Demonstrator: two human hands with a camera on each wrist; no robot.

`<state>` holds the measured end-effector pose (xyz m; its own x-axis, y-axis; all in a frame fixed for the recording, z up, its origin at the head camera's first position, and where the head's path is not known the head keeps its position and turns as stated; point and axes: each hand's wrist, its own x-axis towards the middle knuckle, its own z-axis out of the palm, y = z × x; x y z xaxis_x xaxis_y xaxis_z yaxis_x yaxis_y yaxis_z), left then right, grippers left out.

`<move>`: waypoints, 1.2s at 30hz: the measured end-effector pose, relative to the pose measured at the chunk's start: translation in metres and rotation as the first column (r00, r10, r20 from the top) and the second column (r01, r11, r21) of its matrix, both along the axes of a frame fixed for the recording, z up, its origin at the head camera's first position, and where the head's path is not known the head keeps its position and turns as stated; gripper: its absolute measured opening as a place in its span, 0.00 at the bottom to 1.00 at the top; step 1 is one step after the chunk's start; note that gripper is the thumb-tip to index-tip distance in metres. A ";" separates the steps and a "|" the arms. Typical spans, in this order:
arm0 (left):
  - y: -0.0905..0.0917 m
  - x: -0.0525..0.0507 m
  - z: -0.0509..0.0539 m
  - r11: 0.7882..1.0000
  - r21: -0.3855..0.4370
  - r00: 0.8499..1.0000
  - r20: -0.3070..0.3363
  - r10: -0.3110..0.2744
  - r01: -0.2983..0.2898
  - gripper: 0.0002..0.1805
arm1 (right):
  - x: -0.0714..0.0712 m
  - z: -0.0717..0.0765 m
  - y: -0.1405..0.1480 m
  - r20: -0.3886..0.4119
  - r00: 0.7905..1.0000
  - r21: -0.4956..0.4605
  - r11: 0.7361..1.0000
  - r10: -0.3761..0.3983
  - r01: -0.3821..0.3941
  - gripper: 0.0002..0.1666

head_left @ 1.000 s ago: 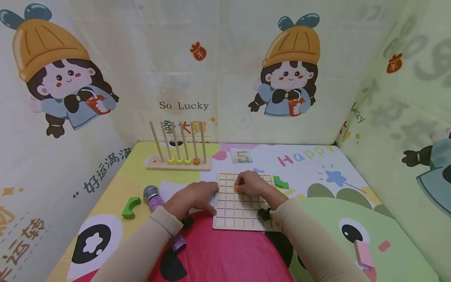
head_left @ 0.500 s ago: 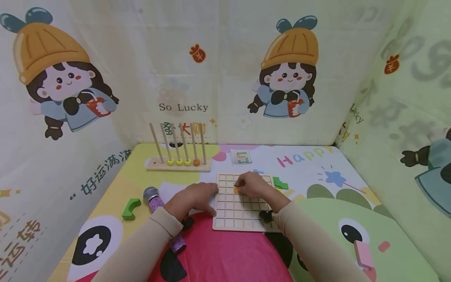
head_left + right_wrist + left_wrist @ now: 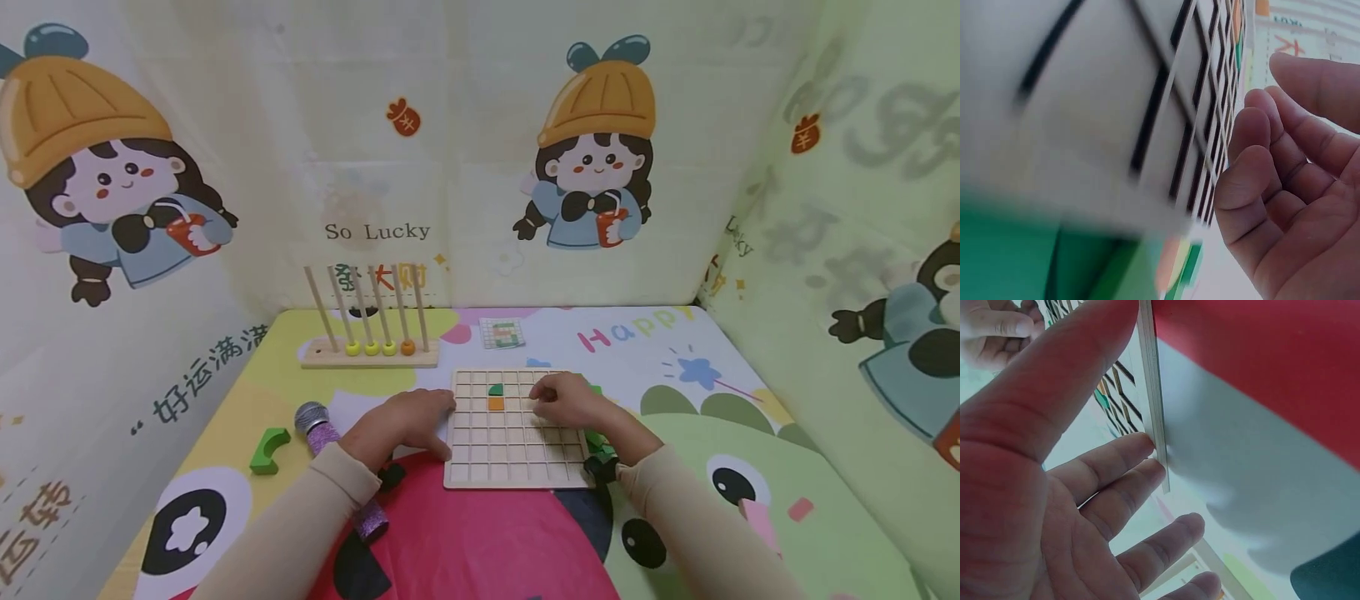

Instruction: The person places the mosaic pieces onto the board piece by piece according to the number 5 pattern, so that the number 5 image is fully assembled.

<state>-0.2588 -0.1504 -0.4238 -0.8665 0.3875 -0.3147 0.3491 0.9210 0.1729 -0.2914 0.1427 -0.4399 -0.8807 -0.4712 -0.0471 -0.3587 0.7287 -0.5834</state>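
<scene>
A wooden grid board [image 3: 517,457] lies on the table in the head view. On it sit a small green piece [image 3: 496,390] with a rounded corner and, directly below it, an orange square tile [image 3: 496,403]. My left hand [image 3: 405,427] rests at the board's left side. In the left wrist view its thumb and two extended fingers [image 3: 1125,487] touch the board's edge. Above the upper right part of the board is my right hand [image 3: 576,403]. The right wrist view shows its fingers [image 3: 1244,178] loosely bent, with nothing between them and the thumb.
Green pieces [image 3: 597,445] lie right of the board, partly under my right wrist. A glittery microphone [image 3: 322,433] and a green arch block [image 3: 270,450] are at left. Behind stand a peg rack [image 3: 371,358] with beads and a pattern card [image 3: 502,333]. A pink block [image 3: 761,525] lies far right.
My right hand has let go of the green piece above the orange tile and moved right, uncovering both. The left hand stays at the board's edge. The head view has turned slightly right.
</scene>
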 end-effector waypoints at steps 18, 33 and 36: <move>-0.001 -0.001 -0.002 1.000 -0.006 1.000 -0.004 -0.013 0.013 0.46 | 0.011 -0.004 0.069 -0.042 0.992 0.099 0.988 -0.116 0.120 0.10; -0.001 -0.001 -0.002 1.000 0.007 1.000 0.001 -0.002 0.002 0.46 | 0.011 -0.008 0.074 -0.024 0.996 0.163 0.983 -0.081 0.083 0.08; -0.002 -0.001 -0.001 1.000 0.010 1.000 -0.003 -0.011 0.011 0.46 | 0.012 -0.007 0.074 -0.030 0.998 0.178 0.983 -0.047 0.052 0.08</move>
